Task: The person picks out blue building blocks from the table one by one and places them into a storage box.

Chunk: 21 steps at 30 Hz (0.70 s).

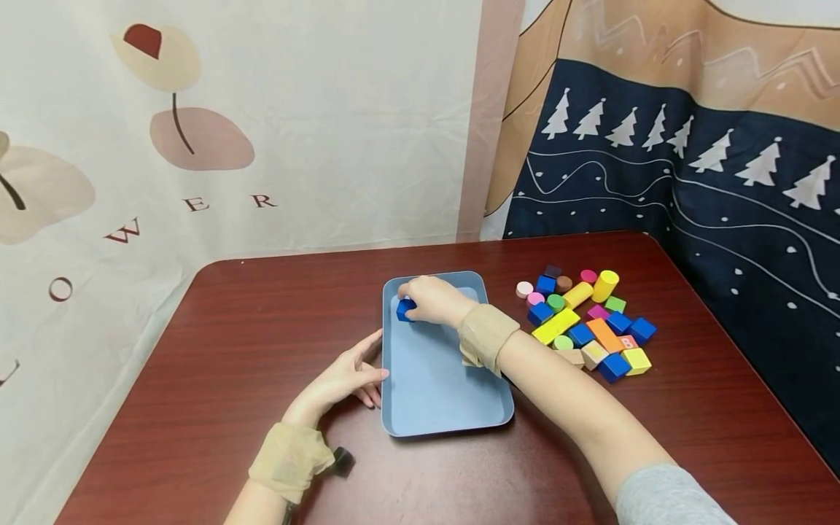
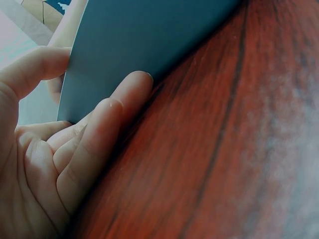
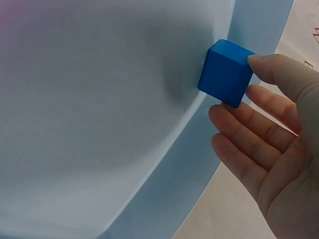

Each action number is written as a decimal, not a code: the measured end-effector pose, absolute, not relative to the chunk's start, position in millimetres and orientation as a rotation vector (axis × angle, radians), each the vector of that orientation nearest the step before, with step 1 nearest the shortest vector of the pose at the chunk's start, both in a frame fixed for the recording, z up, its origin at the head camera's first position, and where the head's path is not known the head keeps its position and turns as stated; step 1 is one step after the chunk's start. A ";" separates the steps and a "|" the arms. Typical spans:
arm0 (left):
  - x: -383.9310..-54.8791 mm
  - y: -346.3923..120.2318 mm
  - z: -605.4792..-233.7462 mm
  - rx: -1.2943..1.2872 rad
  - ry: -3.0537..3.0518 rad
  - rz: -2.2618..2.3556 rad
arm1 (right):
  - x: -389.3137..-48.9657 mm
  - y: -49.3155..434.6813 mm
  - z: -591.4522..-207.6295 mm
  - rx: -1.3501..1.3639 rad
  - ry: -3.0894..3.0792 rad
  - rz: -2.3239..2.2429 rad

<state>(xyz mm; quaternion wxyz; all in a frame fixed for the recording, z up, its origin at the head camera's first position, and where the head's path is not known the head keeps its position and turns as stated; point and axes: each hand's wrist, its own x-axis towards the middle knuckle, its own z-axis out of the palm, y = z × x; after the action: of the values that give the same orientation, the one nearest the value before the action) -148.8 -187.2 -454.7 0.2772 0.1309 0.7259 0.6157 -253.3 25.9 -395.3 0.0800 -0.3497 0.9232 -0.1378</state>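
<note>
A light blue tray lies on the table. Near its far left corner, my right hand pinches a blue cube block between thumb and fingers. In the right wrist view the blue block is tilted, close by the tray wall; whether it touches the tray floor I cannot tell. My left hand rests along the tray's left side, with the thumb at the rim. The left wrist view has its loosely bent fingers against the tray's outer wall.
Right of the tray, a loose group of coloured blocks lies on the dark red table: blue cubes, a long yellow block, an orange block, yellow cylinders and small round discs. Printed curtains hang behind.
</note>
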 end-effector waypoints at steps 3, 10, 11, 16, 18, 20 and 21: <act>-148.9 -187.3 -455.2 0.354 1.947 1.655 | -252.8 26.0 -395.5 -1.037 2.760 -0.415; -148.8 -187.4 -454.0 0.355 1.945 1.658 | -252.6 25.5 -395.8 -1.028 2.761 -0.426; -148.8 -187.3 -453.9 0.355 1.946 1.657 | -252.8 25.4 -395.9 -1.028 2.761 -0.426; -149.0 -187.0 -453.9 0.350 1.949 1.653 | -253.6 25.7 -396.1 -1.028 2.766 -0.409; -149.1 -186.8 -454.2 0.346 1.950 1.650 | -254.0 25.9 -395.6 -1.026 2.769 -0.405; -149.3 -186.5 -454.3 0.343 1.950 1.647 | -254.3 26.0 -394.9 -1.021 2.769 -0.406; -149.4 -186.4 -454.4 0.342 1.950 1.646 | -254.3 26.1 -394.0 -1.020 2.769 -0.410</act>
<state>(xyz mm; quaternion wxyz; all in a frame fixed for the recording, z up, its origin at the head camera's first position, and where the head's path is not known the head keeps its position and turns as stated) -149.4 -186.4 -454.4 0.2795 0.1274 0.7272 0.6139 -254.3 26.1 -394.0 0.0811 -0.3413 0.9264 -0.1370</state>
